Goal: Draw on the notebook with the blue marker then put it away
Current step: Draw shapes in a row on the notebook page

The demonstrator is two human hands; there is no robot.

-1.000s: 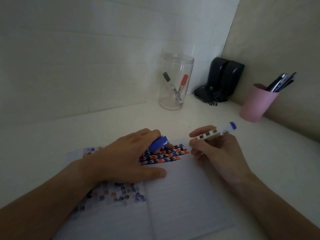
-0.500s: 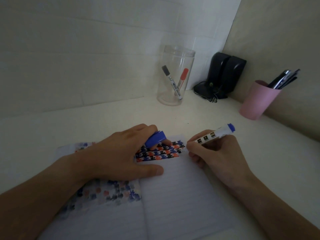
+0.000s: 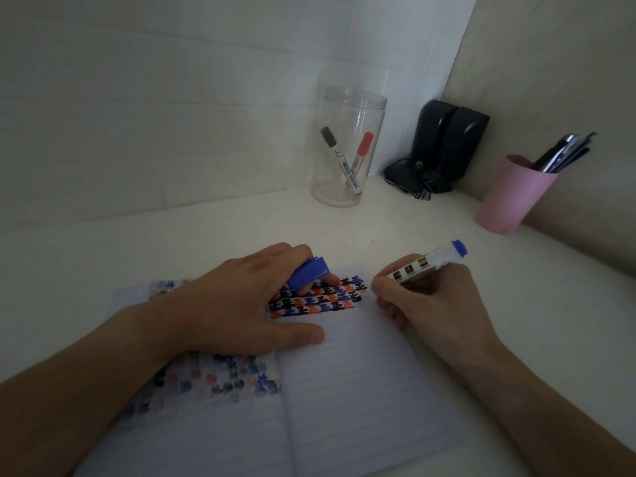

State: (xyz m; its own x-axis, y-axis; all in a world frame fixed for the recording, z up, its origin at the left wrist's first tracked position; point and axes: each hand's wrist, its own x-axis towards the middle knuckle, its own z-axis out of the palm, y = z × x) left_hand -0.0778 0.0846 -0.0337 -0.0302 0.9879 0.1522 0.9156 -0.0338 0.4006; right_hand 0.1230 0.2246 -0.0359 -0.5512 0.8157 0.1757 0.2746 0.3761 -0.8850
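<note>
One head-worn view looks forward and down, close over the notebook (image 3: pixel 361 390), toward the desk's corner.

Both forearms are bare to the frame edge; no sleeves. The left hand (image 3: pixel 237 304) and right hand (image 3: pixel 437 304) are ungloved.

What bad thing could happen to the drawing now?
The left hand rests flat on the notebook beside the coloured pattern, so fresh ink might smear. The blue cap sits loosely between its fingers and could drop. Ink may soak through, as on the left page.
</note>
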